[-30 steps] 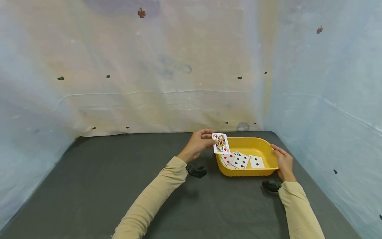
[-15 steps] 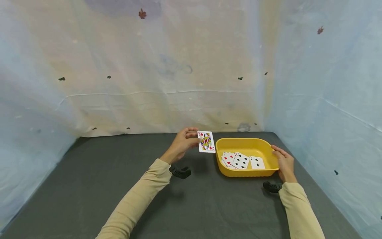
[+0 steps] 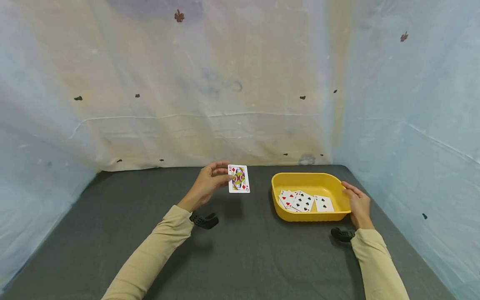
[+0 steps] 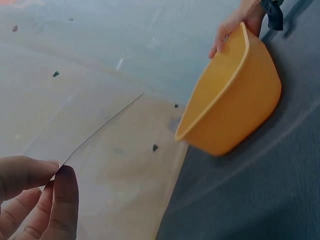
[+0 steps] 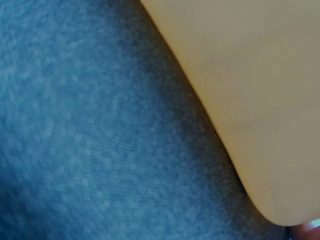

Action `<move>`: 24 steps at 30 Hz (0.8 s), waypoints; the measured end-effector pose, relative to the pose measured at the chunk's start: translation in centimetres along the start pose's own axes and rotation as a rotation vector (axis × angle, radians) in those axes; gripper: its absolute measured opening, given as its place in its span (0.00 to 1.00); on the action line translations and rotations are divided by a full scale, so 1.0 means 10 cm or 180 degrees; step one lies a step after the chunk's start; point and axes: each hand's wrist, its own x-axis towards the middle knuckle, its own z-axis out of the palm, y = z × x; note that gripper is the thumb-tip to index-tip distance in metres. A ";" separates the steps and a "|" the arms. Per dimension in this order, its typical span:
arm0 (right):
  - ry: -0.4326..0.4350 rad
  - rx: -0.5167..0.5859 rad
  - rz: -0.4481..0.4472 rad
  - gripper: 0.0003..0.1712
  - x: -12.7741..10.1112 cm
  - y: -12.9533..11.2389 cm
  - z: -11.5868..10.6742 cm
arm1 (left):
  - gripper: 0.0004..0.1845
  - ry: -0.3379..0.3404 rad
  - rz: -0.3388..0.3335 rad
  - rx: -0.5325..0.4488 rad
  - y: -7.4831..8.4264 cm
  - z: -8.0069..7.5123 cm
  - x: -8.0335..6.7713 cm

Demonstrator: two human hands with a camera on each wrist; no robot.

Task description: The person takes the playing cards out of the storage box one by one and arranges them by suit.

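My left hand [image 3: 207, 184] pinches a playing card, the queen of diamonds [image 3: 239, 179], between thumb and fingers. It holds the card above the dark table, face toward the head camera. In the left wrist view the card [image 4: 102, 126] appears edge-on as a thin, slightly bent line. To its right stands a yellow plastic tub [image 3: 300, 216], with my right hand [image 3: 359, 205] gripping its right end at the rim. Several face-up cards lie inside: hearts [image 3: 287, 197], spades in the middle [image 3: 303, 201], and a separate spade card [image 3: 324, 203]. The tub wall [image 5: 260, 110] fills much of the right wrist view.
A dark grey cloth covers the table [image 3: 277, 258]. Pale hanging sheets [image 3: 217, 96] with small dark marks enclose the back and both sides. The tub stands near the right-hand sheet [image 3: 420, 166]. Black wrist devices [image 3: 205, 221] are on both wrists.
My left hand has carried the queen of diamonds leftward, from over the tub's left edge to a spot well left of it. My right hand and the tub have stayed put.
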 end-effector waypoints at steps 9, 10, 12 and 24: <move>0.0024 -0.0010 -0.0029 0.22 -0.03 -0.02 0.01 | 0.26 0.0133 -0.0037 0.0154 0.03 -0.38 -0.14; 0.0024 -0.0011 -0.0030 0.22 -0.03 -0.01 0.01 | 0.27 0.0145 -0.0050 0.0155 0.03 -0.43 -0.16; 0.0017 -0.0004 -0.0027 0.22 -0.03 -0.01 0.01 | 0.27 0.0193 -0.0086 0.0177 0.04 -0.51 -0.19; -0.0017 -0.0020 -0.0024 0.23 -0.02 -0.02 0.02 | 0.30 0.0392 -0.0187 0.0453 -0.02 -1.06 -0.36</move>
